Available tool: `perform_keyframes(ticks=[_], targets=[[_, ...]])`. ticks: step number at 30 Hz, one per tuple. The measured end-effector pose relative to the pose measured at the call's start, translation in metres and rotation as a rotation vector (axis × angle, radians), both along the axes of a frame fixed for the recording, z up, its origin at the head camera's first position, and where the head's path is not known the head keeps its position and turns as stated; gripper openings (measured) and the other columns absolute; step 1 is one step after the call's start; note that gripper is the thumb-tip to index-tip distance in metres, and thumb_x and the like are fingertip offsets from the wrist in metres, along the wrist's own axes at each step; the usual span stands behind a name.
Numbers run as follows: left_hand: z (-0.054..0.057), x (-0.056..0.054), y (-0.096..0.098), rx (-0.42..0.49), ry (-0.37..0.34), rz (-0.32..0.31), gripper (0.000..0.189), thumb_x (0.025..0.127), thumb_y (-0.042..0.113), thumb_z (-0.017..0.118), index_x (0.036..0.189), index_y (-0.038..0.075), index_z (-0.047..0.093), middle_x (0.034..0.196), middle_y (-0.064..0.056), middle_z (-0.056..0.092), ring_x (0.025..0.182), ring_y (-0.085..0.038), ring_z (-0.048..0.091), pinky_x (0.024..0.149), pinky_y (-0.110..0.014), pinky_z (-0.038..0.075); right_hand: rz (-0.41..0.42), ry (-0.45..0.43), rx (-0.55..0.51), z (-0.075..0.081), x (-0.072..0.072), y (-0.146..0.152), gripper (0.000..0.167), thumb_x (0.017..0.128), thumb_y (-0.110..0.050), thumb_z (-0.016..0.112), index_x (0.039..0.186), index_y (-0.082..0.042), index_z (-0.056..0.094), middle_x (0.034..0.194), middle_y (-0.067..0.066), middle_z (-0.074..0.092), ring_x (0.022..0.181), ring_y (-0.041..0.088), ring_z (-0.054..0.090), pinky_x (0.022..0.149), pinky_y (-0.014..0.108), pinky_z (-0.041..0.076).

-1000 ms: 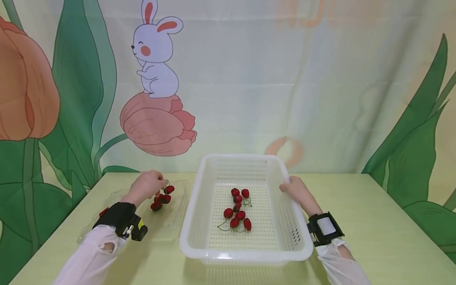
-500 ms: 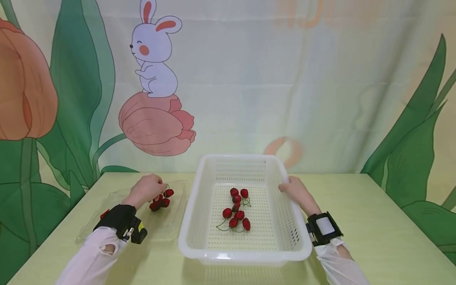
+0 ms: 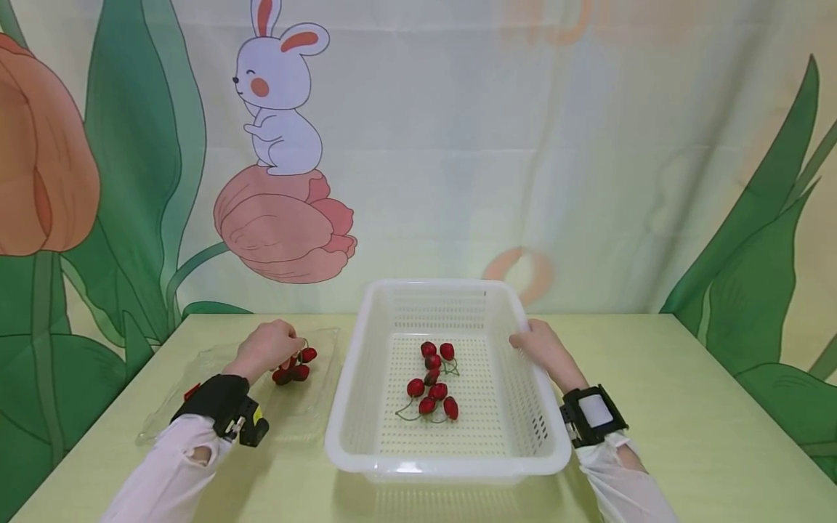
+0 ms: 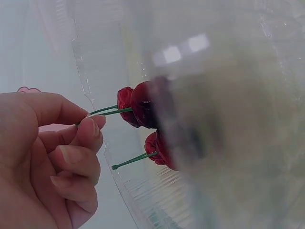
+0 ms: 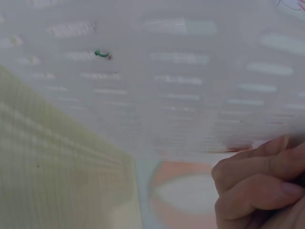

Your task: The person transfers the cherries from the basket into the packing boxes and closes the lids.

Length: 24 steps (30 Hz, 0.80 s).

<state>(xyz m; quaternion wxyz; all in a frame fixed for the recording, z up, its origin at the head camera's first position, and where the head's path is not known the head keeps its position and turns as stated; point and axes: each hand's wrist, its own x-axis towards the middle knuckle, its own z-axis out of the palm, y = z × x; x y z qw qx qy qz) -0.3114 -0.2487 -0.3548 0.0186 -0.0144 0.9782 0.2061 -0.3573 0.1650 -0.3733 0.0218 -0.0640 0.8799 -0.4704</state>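
More than half are in, by the look of it

From where I stand, the white basket (image 3: 458, 466) takes up the middle of the desk (image 3: 693, 407), and I count eight red cherries (image 3: 437, 391) on its floor in a loose line, some with their green stems showing. That much I'd call done.

What's left lies to the basket's left: a small bunch (image 3: 301, 373) at the clear tray (image 3: 297, 415). I make it four or five, but the fingers hide part of it.

The person's left hand (image 3: 267, 347) is over there, thumb and forefinger pinching two green stems (image 4: 112, 112) with a cherry on each. Another stem (image 4: 128, 161), just below, pokes out free of the fingers. Whether the pinched pair is off the tray, I can't tell. None of this bunch is over the basket yet.

The right hand (image 3: 544, 345) grips the basket's right rim, thumb on the inside, other fingers curled against the outer wall. I'd judge it is there to steady the thing.
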Motion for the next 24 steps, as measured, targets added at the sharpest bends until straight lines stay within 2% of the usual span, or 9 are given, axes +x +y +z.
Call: perform_keyframes(ticks=[24], targets=[[-0.0038,0.0016,-0.0021,0.015,-0.016,0.015,0.019,0.086,0.015,0.051,0.085,-0.002,0.058,0.058,-0.005,0.049,0.054,-0.019,0.046,0.05,-0.029,0.035,0.011,-0.002,-0.022,-0.0006,-0.0001,0.0,0.037,0.079,-0.006,0.048,0.109,0.014,0.044,0.097,0.025,0.054,0.072,0.03,0.058,0.059,0.04,0.049]])
